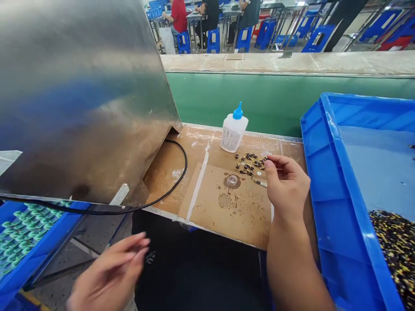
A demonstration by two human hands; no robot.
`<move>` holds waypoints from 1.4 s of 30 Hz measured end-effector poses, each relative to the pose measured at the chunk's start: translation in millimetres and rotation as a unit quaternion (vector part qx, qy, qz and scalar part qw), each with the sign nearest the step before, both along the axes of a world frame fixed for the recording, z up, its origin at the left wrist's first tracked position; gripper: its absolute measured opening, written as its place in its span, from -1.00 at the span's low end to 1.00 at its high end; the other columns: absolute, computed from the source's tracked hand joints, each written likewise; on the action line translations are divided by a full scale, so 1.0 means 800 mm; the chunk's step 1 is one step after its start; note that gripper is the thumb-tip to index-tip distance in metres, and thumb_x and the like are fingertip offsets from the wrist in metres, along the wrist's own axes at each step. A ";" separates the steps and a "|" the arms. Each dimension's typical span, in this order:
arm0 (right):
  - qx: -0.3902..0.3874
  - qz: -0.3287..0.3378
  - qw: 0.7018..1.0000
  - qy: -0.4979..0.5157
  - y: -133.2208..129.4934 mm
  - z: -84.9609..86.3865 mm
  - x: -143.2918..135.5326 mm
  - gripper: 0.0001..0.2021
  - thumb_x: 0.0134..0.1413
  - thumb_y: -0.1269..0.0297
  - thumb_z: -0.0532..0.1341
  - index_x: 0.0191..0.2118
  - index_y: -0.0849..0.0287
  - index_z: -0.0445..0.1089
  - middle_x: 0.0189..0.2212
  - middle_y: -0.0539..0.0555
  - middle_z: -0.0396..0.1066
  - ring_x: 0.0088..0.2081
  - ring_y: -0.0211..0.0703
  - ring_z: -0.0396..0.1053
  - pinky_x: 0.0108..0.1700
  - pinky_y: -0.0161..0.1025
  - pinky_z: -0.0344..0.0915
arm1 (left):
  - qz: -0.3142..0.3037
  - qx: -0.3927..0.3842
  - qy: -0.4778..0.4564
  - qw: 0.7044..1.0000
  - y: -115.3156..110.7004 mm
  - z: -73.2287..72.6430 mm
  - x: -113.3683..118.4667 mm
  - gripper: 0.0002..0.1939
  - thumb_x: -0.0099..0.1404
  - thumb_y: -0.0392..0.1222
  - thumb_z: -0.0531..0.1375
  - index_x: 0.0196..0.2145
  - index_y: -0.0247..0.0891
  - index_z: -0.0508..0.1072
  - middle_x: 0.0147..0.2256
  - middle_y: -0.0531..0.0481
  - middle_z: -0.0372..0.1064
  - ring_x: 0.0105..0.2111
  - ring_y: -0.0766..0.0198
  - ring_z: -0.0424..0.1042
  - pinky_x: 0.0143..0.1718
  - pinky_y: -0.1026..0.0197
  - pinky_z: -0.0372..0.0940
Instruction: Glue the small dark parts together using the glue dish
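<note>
My right hand point(288, 185) is at the right end of a small pile of black-and-gold pieces point(249, 167), thumb and forefinger closed around one piece; the fingertips partly hide it. My left hand point(112, 272) hangs in the air left of my dark clothing, slightly blurred. Its fingers are loosely curved, a little apart from the thumb, with nothing visible between them. Below the pile, a small clear cup point(231, 180) sits in a wet spot on a cardboard sheet point(207, 211). Close to my right hand lies a thin brush-like tool point(260, 183), its far end hidden.
A white bottle with blue nozzle point(231, 134) stands behind the pile. At right is a blue bin point(343, 194) of black-and-yellow pieces. A metal housing point(81, 108) and black cable point(184, 164) occupy the left, above a tray of green pieces point(29, 233). People sit far off.
</note>
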State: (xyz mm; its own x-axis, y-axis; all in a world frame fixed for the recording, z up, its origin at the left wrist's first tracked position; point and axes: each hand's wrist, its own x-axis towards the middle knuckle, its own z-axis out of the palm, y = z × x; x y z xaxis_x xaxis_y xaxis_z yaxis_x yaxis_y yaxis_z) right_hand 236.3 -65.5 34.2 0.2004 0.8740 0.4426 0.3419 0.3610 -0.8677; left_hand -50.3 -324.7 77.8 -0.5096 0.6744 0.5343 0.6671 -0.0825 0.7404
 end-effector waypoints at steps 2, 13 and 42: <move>0.002 0.012 1.000 -0.007 0.000 0.001 -0.004 -0.77 0.31 0.11 0.35 -0.07 0.12 0.62 -0.21 0.09 0.62 -0.29 -0.12 0.53 -0.22 -0.17 0.46 | -0.095 -0.013 -0.120 0.988 0.030 -0.027 0.015 -0.74 0.23 -0.34 0.36 -0.29 0.11 0.62 -0.18 0.10 0.69 -0.35 0.05 0.69 -0.42 -0.07 0.69; -0.026 0.168 0.978 -0.117 -0.001 0.008 0.012 -0.83 0.39 0.21 0.29 -0.06 0.07 0.65 -0.17 0.06 0.65 -0.20 -0.10 0.56 -0.09 -0.11 0.48 | -0.345 -0.033 -0.298 0.889 0.321 -0.051 0.057 -0.68 0.23 0.01 0.53 -0.34 -0.24 0.56 -0.16 -0.14 0.67 -0.10 0.12 0.68 0.06 -0.05 0.61; -0.004 0.160 0.976 0.148 -0.077 -0.018 -0.093 -0.92 0.57 0.22 0.23 0.02 0.05 0.44 0.08 0.15 0.64 -0.31 -0.16 0.64 -0.34 -0.20 0.59 | -0.391 -0.095 -0.570 0.717 0.280 -0.063 0.081 -0.75 0.15 -0.15 0.61 -0.30 -0.25 0.67 -0.26 -0.08 0.68 -0.29 0.28 0.65 -0.20 0.27 0.57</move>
State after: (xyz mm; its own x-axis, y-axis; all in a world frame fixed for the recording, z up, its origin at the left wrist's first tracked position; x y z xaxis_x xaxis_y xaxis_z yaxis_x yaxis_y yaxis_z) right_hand 161.9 -126.9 19.9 0.0340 0.9163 0.3991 -0.0525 0.4004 -0.9148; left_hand 14.3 -100.5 27.1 0.0306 0.9973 -0.0673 -0.5750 0.0727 0.8149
